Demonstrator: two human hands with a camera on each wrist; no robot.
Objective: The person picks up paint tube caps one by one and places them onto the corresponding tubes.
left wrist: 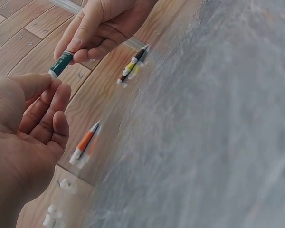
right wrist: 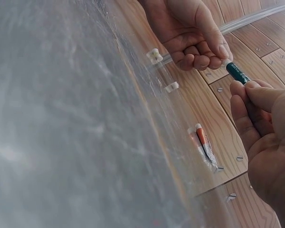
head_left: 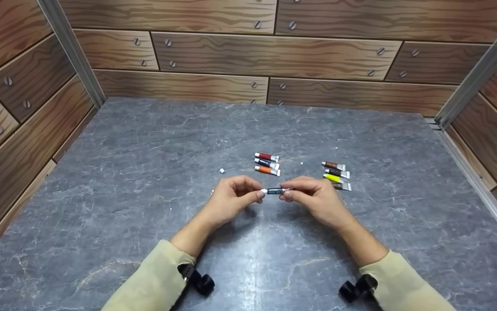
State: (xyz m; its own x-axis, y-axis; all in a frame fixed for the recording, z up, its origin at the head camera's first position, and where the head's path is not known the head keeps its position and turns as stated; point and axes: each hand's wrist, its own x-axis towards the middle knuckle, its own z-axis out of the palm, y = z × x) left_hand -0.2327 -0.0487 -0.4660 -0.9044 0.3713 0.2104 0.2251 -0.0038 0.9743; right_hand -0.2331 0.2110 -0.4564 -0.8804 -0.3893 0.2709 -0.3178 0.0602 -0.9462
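Note:
A small paint tube [head_left: 275, 191] with a dark teal label is held level between both hands, above the grey table. My left hand [head_left: 231, 198] pinches its white cap end between thumb and fingers. At the opposite end, my right hand [head_left: 317, 198] grips the tail of the tube, hiding it. The label and white cap show plainly on the tube [right wrist: 236, 72] in the right wrist view. Just beyond the hands lies a short column of tubes: red [head_left: 266, 157], dark blue [head_left: 267, 163] and orange [head_left: 267, 170].
Right of the hands lies another group: a brown tube [head_left: 333, 166], a dark tube [head_left: 337, 173], a yellow tube [head_left: 336, 178] and one partly hidden by the right hand. A loose white cap [head_left: 221, 171] sits beyond the left hand. Wood-patterned walls [head_left: 270, 52] enclose the table [head_left: 144, 138].

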